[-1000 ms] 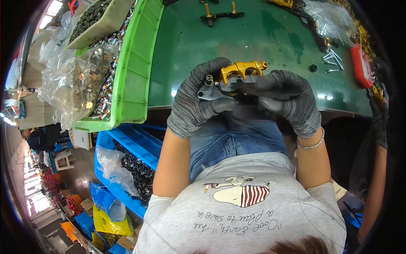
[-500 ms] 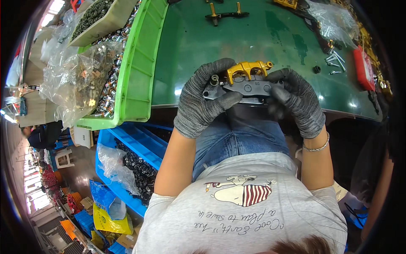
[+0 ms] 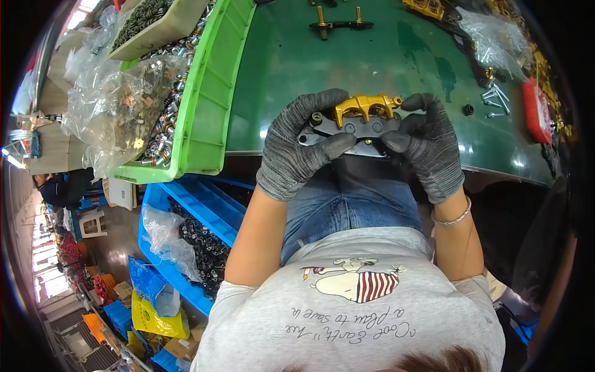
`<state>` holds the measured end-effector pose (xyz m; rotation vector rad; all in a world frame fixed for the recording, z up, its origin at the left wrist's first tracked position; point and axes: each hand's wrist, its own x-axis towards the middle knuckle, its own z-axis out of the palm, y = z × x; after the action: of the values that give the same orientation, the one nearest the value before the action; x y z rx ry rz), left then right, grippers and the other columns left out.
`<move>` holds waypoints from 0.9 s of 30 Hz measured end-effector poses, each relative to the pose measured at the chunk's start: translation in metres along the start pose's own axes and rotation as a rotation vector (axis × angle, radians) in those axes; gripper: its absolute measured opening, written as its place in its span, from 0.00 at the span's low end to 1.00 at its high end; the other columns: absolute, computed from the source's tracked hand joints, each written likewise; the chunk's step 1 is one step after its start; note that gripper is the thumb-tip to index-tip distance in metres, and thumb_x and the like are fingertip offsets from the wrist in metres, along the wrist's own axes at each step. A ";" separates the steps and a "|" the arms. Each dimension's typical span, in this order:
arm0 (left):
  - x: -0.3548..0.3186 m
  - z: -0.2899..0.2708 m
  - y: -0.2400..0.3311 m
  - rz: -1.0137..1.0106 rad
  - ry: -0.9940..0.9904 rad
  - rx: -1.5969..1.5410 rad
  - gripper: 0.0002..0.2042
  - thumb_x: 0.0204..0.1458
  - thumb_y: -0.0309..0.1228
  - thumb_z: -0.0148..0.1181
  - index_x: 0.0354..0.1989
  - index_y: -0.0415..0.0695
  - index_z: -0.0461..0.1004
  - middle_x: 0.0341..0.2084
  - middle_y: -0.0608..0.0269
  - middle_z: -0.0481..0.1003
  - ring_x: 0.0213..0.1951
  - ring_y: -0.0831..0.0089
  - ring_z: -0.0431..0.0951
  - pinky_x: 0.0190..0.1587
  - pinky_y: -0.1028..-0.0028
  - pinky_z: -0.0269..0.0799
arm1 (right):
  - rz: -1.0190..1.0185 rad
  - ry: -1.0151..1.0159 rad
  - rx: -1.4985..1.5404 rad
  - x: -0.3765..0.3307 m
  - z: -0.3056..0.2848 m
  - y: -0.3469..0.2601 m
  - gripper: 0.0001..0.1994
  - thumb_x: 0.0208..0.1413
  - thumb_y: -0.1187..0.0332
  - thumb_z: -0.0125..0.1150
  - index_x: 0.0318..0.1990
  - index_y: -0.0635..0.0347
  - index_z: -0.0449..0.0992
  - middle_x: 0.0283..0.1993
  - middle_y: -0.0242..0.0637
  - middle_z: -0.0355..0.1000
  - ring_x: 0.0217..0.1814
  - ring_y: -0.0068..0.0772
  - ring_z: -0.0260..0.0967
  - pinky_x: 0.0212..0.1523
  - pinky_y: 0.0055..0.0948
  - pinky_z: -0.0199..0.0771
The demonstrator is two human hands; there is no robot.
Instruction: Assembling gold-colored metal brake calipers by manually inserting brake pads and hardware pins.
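A brake caliper with a gold body (image 3: 367, 108) and grey metal plates is held between my two gloved hands, over the near edge of the green table. My left hand (image 3: 299, 141) is closed round its left end, with the thumb across the front of the lower plate. At the right end, my right hand (image 3: 427, 141) grips it with the thumb against the plate and the fingers behind. The glove hides part of that end. A small bright fastener (image 3: 369, 142) shows low on the caliper, between the thumbs.
On the left stands a green crate (image 3: 207, 99) of metal fittings, with a blue bin (image 3: 220, 214) of small black parts below it. A dark bracket with two gold pins (image 3: 341, 25) lies far back. Screws (image 3: 496, 98) and a red box (image 3: 536, 111) are at right.
My right hand has moved slightly left along the caliper, its thumb now pressed on the plate. The caliper is tilted a little differently, and a small fastener shows low on it.
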<state>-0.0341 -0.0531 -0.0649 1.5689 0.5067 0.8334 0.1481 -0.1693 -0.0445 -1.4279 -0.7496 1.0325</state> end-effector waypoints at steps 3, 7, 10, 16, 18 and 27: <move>0.000 0.000 -0.002 0.014 0.005 0.021 0.28 0.36 0.30 0.72 0.50 0.39 0.71 0.45 0.54 0.74 0.48 0.66 0.74 0.52 0.67 0.69 | -0.341 0.066 -0.178 0.011 -0.001 0.010 0.27 0.41 0.66 0.72 0.50 0.58 0.68 0.25 0.29 0.69 0.21 0.17 0.69 0.20 0.16 0.66; 0.001 0.001 -0.002 0.022 0.012 0.027 0.27 0.38 0.30 0.72 0.49 0.39 0.71 0.45 0.54 0.75 0.47 0.66 0.74 0.52 0.67 0.69 | -0.347 -0.030 -0.198 0.019 -0.008 0.015 0.29 0.41 0.65 0.72 0.52 0.59 0.67 0.24 0.28 0.68 0.22 0.18 0.69 0.21 0.16 0.67; 0.001 0.002 -0.003 0.045 0.008 0.013 0.25 0.38 0.26 0.71 0.48 0.42 0.72 0.43 0.60 0.75 0.46 0.72 0.73 0.51 0.73 0.70 | -0.093 -0.067 -0.094 0.012 -0.008 -0.010 0.29 0.43 0.65 0.71 0.53 0.59 0.66 0.24 0.29 0.69 0.22 0.18 0.69 0.21 0.15 0.66; 0.000 0.002 0.002 0.011 0.006 0.015 0.25 0.38 0.25 0.71 0.48 0.43 0.71 0.44 0.61 0.74 0.47 0.73 0.73 0.51 0.73 0.70 | 0.133 -0.178 0.104 0.012 -0.012 -0.016 0.31 0.45 0.60 0.69 0.56 0.60 0.63 0.26 0.32 0.70 0.21 0.20 0.69 0.21 0.16 0.67; 0.000 0.003 0.004 -0.003 0.012 -0.001 0.25 0.38 0.25 0.71 0.48 0.43 0.71 0.44 0.61 0.74 0.47 0.73 0.73 0.51 0.73 0.70 | 0.106 -0.151 0.123 0.012 -0.011 -0.012 0.30 0.46 0.61 0.67 0.56 0.60 0.63 0.26 0.34 0.71 0.21 0.21 0.70 0.20 0.16 0.68; 0.011 0.005 0.024 -0.035 -0.075 0.088 0.26 0.39 0.29 0.71 0.50 0.42 0.70 0.43 0.59 0.74 0.45 0.70 0.75 0.49 0.71 0.71 | 0.110 -0.071 0.086 0.014 -0.006 -0.013 0.27 0.49 0.66 0.65 0.55 0.59 0.63 0.27 0.36 0.72 0.21 0.20 0.71 0.20 0.15 0.68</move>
<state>-0.0270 -0.0526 -0.0394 1.6606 0.5212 0.7317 0.1605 -0.1579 -0.0343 -1.3765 -0.6756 1.1921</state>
